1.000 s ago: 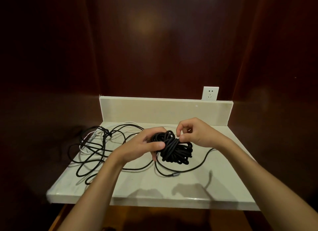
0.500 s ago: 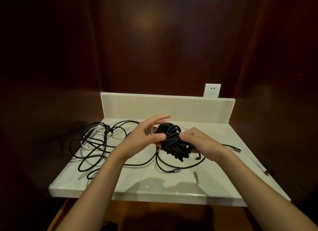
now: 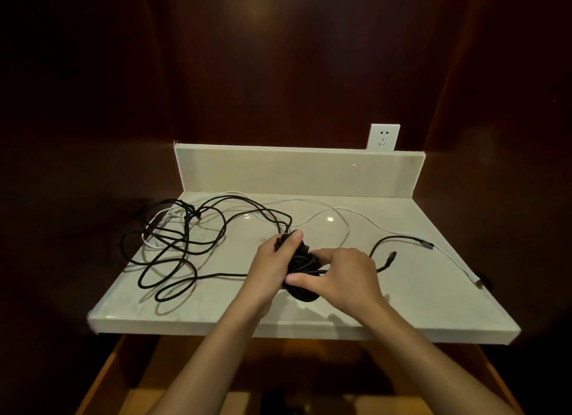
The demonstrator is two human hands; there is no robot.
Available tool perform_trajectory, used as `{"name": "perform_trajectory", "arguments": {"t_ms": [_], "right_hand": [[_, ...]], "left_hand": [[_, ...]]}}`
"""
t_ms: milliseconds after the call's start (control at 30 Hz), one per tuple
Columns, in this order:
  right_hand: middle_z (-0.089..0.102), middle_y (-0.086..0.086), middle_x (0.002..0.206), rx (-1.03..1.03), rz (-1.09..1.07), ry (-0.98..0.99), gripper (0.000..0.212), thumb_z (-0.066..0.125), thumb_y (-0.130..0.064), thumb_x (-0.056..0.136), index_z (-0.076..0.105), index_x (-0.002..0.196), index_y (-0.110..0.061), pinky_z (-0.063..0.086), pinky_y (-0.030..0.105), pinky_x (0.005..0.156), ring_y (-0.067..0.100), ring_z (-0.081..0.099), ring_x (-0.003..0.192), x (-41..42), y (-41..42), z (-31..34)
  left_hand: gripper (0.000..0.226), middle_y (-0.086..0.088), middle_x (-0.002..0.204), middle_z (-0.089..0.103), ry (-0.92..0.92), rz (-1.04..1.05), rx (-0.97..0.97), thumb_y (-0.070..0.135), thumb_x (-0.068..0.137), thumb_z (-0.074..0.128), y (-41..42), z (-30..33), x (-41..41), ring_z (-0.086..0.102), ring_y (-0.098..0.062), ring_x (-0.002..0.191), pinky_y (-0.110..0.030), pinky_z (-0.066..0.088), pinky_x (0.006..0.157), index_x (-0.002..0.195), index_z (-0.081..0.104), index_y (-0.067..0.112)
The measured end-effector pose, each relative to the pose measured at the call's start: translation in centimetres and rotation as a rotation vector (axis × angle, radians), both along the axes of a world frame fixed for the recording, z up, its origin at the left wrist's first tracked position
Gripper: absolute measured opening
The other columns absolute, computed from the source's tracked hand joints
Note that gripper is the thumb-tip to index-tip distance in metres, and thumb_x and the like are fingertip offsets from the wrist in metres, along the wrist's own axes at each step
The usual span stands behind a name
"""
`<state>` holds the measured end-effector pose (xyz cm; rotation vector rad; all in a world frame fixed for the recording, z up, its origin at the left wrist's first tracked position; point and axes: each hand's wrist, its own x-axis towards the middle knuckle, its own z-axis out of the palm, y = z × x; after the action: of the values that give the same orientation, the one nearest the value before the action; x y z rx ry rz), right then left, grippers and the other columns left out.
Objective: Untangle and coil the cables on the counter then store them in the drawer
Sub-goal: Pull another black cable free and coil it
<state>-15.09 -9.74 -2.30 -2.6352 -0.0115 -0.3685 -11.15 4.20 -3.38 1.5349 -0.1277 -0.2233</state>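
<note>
A tight black cable coil (image 3: 301,270) sits between both hands, low over the pale counter (image 3: 371,294). My left hand (image 3: 272,264) wraps it from the left, thumb on top. From the right, my right hand (image 3: 340,278) pinches it with thumb and forefinger. A loose black cable tangle (image 3: 185,244) sprawls over the counter's left half, joined to the coil. A white cable (image 3: 337,216) snakes across the back and runs off to the right edge. A black cable end with a plug (image 3: 391,256) lies just right of my right hand.
A low backsplash (image 3: 297,173) closes the counter's far side, with a white wall socket (image 3: 383,137) above its right end. Dark wood panels surround the niche. Below the counter's front edge, an open wooden drawer (image 3: 102,380) shows its left rim.
Both hands have brought the coil lower and nearer the counter's front. My right hand shifted from behind the coil to pinching its right side. The view tilted down, showing the drawer.
</note>
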Motion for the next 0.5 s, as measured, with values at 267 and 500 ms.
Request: {"name": "perform_trajectory", "arguments": {"t_ms": [267,500], "right_hand": [[0.059,0.021,0.063,0.336,0.453,0.27,0.036,0.079,-0.045,0.075,0.079,0.082,-0.01,0.03,0.031,0.059,0.018,0.044,0.055,0.8,-3.8,0.7],[0.076,0.013,0.077,0.718,0.423,0.238,0.002,0.08,-0.012,0.074,0.081,0.076,-0.013,0.059,0.035,0.087,0.021,0.074,0.078,1.0,-4.5,0.6]], "left_hand": [[0.053,-0.013,0.108,0.074,0.092,-0.278,-0.105,0.051,0.092,0.049,1.9,-1.0,0.3,0.07,-0.022,0.103,-0.035,0.054,0.094,0.123,0.066,0.011],[0.055,-0.008,0.107,0.071,0.245,-0.311,-0.357,0.053,0.091,0.047,2.0,-1.2,0.5,0.066,-0.026,0.112,-0.046,0.045,0.109,0.13,0.068,0.019]]}}
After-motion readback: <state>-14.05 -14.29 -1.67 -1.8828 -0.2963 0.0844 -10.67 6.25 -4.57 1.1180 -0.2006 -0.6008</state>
